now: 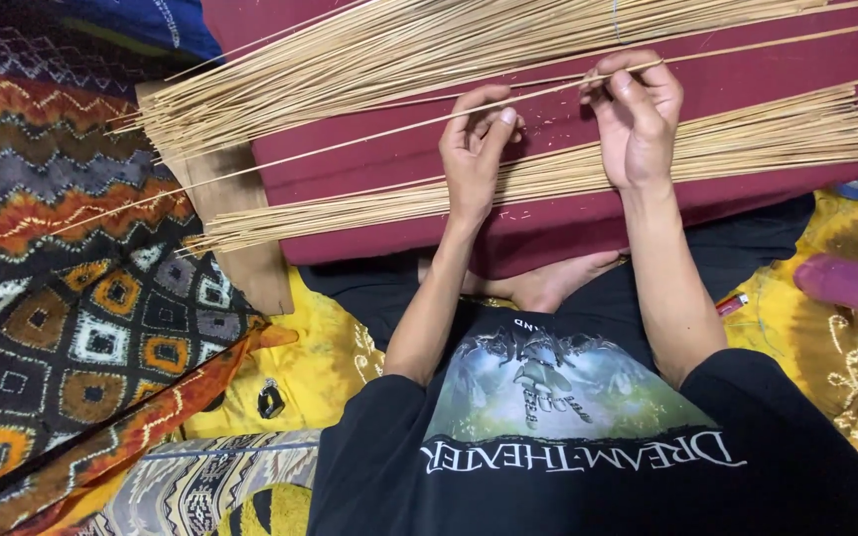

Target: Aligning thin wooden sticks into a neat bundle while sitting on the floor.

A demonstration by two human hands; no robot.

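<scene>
1. Pinching one thin bamboo stick (369, 136), both hands work over a dark red cushion (568, 213) on the person's lap.
2. Left hand (474, 149) grips the stick between thumb and fingertips, its other fingers curled.
3. Right hand (636, 119) clasps the same stick farther right, fingers bent around it.
4. A near bundle of sticks (747, 144) lies under the hands; a far bundle (399, 50) fans left across the cushion.
5. A wooden board (240, 238) juts out left, over patterned cloths (62, 298).
</scene>
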